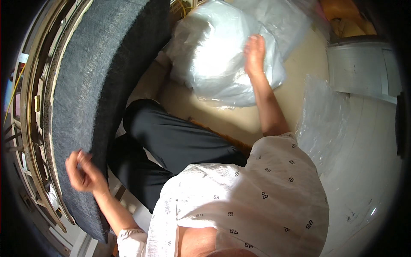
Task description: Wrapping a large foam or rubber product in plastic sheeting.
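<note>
My left hand (85, 172) is over the near part of a dark blue-grey fabric-covered panel (81, 98), its fingers curled in toward the thumb and slightly smeared by motion. Whatever they may hold is too small or hidden. Reaching far forward, my right hand (255, 53) is above a large, clear, crumpled plastic bag (214, 55). Its fingers are bent and close together; I cannot make out anything in them, nor whether they touch the bag. Strong light bleaches the middle of the bag.
Along the left stands a metal-framed rack (32, 111) behind the panel. My dark-trousered legs (180, 132) are folded between panel and bag. At right, a clear plastic sheet (323, 115) lies on the pale floor (368, 171), near a grey metal box (359, 68).
</note>
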Motion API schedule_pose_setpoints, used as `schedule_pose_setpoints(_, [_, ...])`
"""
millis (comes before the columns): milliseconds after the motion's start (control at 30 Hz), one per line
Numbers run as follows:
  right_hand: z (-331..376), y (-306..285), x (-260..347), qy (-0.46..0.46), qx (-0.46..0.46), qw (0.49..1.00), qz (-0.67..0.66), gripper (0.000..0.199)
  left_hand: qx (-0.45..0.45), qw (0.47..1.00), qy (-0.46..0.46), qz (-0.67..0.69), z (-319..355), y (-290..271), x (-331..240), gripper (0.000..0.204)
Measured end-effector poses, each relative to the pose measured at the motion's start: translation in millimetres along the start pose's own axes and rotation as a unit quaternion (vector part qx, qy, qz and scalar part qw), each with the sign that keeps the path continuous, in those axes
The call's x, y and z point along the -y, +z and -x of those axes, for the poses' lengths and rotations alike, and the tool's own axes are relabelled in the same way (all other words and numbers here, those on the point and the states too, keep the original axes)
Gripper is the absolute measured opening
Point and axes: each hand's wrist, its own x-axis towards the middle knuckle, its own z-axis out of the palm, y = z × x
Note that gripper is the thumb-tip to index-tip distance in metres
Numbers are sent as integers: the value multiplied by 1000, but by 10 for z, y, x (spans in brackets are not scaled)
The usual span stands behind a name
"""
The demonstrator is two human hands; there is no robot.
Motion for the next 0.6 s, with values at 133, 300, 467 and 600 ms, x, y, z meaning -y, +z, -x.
schedule_pose_setpoints(133, [500,527,290,-84,117,985,95,9,202,967,63,138,-262,1060,-786,9])
schedule_pose_setpoints(300, [953,874,787,-81,271,958,34,7,342,820,-66,455,-154,1852,-1217,86])
schedule_pose_setpoints(467, [805,977,1439,1,460,882,-96,11,559,756,-49,336,68,1959,-1027,29])
schedule_pose_setpoints(600, [110,1090,1624,2,263,950,-168,8,551,793,-52,253,221,1837,-844,21])
